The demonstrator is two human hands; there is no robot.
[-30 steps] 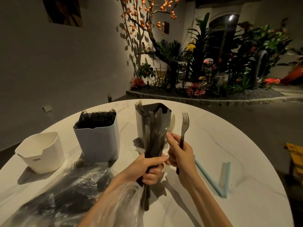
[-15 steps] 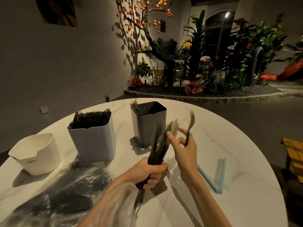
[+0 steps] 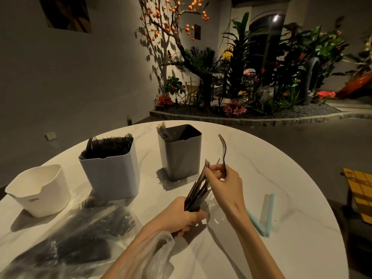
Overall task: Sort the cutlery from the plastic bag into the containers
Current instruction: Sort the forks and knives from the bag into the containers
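Left hand (image 3: 182, 215): grip closed around the lower ends of a bundle of dark cutlery (image 3: 198, 191), held above the table and tilted up toward the right; clear plastic is draped over the left forearm.
Right hand (image 3: 224, 185): grip closed on a single dark fork (image 3: 223, 153), pinched between fingers and standing nearly upright with its tines at the top; thumb and forefinger also touch the top of the bundle, where fork tines show.
Plastic bag (image 3: 66, 244): clear, lying flat on the near left of the table, with more dark cutlery inside; what kinds they are I cannot tell.
White tall container (image 3: 112, 176): stands left of centre, just behind the bag, packed with dark forks whose tines poke above the rim.
Grey container (image 3: 180, 158): stands at the middle of the table, just beyond the hands; a few pale and dark pieces lean in its back left corner, the rest of the opening looks dark.
White low container (image 3: 38, 191): stands at the far left, beside the tall white one; nothing shows over its rim.
Blue straws (image 3: 261, 216): two, lying on the table to the right of the right forearm, meeting in a V at their near ends.
Table (image 3: 281, 178): round, pale marble pattern, carrying all of the above.
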